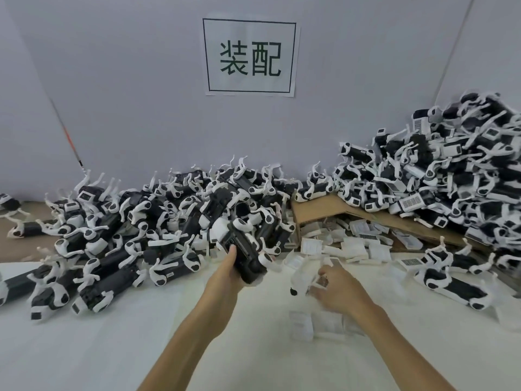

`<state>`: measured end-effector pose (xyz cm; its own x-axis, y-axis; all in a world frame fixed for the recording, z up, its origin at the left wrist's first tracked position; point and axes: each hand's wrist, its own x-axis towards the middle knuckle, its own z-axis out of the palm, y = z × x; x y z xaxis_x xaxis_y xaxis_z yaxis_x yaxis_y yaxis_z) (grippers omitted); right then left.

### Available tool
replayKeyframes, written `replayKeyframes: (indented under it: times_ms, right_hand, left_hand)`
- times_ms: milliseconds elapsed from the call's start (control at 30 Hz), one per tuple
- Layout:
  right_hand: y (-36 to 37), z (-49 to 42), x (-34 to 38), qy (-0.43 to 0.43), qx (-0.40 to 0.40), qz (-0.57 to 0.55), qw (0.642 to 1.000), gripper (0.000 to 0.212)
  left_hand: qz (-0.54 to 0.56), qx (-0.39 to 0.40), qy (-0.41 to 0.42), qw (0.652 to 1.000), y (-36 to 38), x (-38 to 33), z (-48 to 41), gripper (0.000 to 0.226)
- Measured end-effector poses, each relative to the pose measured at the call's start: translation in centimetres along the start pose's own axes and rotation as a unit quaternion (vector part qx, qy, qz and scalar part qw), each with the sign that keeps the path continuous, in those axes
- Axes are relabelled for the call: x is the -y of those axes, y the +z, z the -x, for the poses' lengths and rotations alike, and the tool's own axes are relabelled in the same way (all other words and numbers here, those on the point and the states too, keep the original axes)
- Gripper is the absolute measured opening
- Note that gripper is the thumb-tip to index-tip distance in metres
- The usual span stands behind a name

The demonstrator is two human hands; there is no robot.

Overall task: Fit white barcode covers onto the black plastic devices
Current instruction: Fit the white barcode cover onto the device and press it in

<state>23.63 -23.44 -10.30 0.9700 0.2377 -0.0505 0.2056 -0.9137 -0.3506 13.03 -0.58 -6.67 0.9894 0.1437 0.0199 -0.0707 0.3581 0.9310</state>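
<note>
My left hand [225,273] grips a black plastic device [244,253] with white fittings, lifted in front of the left pile, thumb pressed on its upper face. My right hand [337,290] pinches a white barcode cover [306,276] just to the right of that device; the cover is blurred and apart from the device. More white covers [358,245] lie loose on the table beyond my right hand and several lie under it [315,325].
A large heap of black-and-white devices [146,221] fills the left and middle of the white table [112,348]. A taller heap with barcode covers [451,176] rises at the right over flattened cardboard [318,207]. A wall with a paper sign [249,56] stands behind.
</note>
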Motion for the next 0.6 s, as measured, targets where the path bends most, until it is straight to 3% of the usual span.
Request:
replayKeyframes:
  times_ms: [100,167,267,333,500,600]
  right_hand:
    - [-2.6,-1.0,0.8,-0.008,0.002,-0.086,0.996,0.038]
    - [-5.2,-1.2,2.3,-0.044,0.034,-0.218,0.974,0.049]
    - [-8.4,-1.2,5.1,-0.084,0.081,-0.457,0.882,0.074]
    - [-9.4,-1.4,6.6,-0.144,0.073,-0.543,0.824,0.077]
    - [-9.9,-2.2,8.7,-0.243,0.042,-0.661,0.708,0.049]
    - [-10.3,-2.6,8.7,-0.295,0.043,-0.662,0.687,0.042]
  left_hand:
    - [-0.016,0.045,0.031,0.998,-0.6,-1.3,-1.3,0.048]
    - [-0.029,0.046,0.050,0.997,-0.6,-2.4,-2.2,0.049]
    - [-0.093,0.039,0.065,0.993,0.2,-3.8,-3.5,0.060]
    - [-0.131,0.047,0.069,0.988,1.0,-4.5,-4.2,0.058]
    - [-0.160,0.026,0.080,0.984,3.3,-5.5,-5.6,0.061]
    - [-0.175,0.020,0.116,0.977,3.4,-5.5,-6.1,0.048]
